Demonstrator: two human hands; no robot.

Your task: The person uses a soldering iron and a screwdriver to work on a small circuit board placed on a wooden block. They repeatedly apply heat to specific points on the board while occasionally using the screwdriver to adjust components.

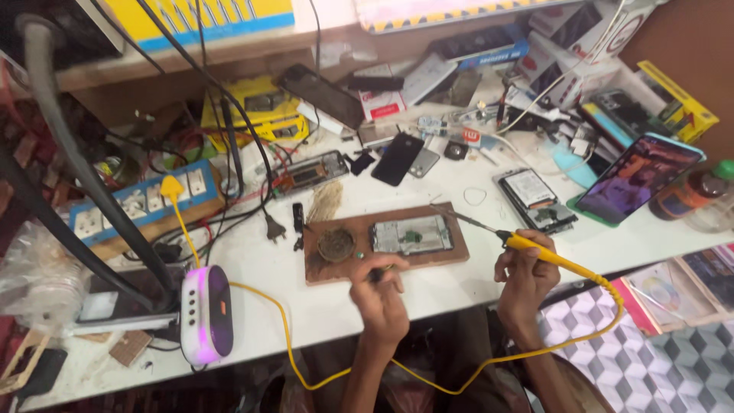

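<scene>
Two hands are mine. My right hand (526, 269) is curled tight on a yellow soldering iron (514, 242); its thin metal tip points at the open phone (412, 234). My left hand (380, 289) pinches a small dark tool (380, 273) I can't make out. That phone lies flat on a brown wood board (382, 243), beside a round tin (336, 245). Behind are more phones (397, 158). A yellow cord (284, 325) loops near me.

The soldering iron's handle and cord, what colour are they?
Yellow, both the soldering iron handle and cord, seen in the head view.
</scene>
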